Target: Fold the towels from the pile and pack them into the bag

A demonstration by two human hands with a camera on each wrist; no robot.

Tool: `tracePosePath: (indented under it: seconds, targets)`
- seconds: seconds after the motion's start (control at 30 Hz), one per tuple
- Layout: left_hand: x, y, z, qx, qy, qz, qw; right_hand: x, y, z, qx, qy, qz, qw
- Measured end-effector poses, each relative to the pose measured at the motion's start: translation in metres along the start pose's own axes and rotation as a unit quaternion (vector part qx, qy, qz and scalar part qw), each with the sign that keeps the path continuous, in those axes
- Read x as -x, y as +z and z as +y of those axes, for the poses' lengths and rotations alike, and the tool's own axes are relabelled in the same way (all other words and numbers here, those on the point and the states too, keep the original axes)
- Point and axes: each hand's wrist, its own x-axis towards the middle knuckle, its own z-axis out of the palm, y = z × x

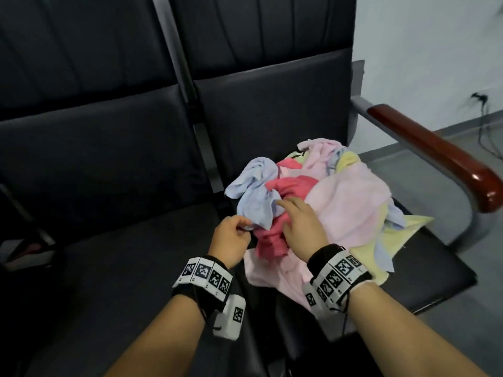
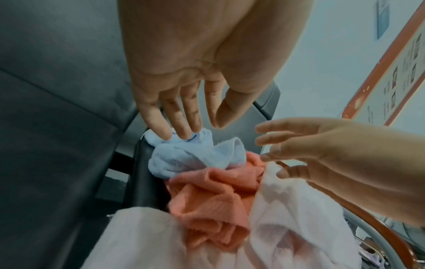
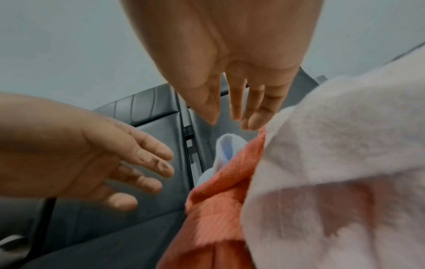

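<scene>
A loose pile of towels lies on the right-hand black seat (image 1: 424,270). On top are a crumpled light blue towel (image 1: 255,191), a red towel (image 1: 288,186) and a large pale pink towel (image 1: 348,202). A yellow towel (image 1: 362,254) shows underneath. My left hand (image 2: 197,131) reaches to the blue towel (image 2: 190,156), its straight fingertips touching the near edge and the thumb apart. My right hand (image 1: 294,213) hovers over the red towel (image 3: 220,200) with fingers stretched toward the blue one. I hold nothing in either hand. I see no bag for certain.
The left-hand seat (image 1: 122,254) is bare black cushion, separated from the right seat by a narrow gap (image 1: 217,183). A red-brown wooden armrest (image 1: 441,156) bounds the right side. A dark object (image 1: 24,251) sits at the far left edge. Grey floor lies beyond the armrest.
</scene>
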Motion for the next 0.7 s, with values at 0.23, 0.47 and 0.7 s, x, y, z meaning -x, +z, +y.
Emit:
tracePosePath:
  seconds: [0.23,0.47,0.7]
  targets:
    - [-0.021,0.021,-0.007,-0.026,0.006,-0.042,0.999,-0.038,0.027,0.016,0.058,0.003,-0.043,0.997]
    - [-0.012,0.011,0.002,-0.018,0.028,-0.051,0.998,-0.033,0.021,0.001,0.026,0.007,-0.012,1.0]
    - [0.03,-0.023,0.038,0.009,0.103,0.019,0.994,0.0,-0.007,-0.058,-0.093,-0.07,0.011,0.993]
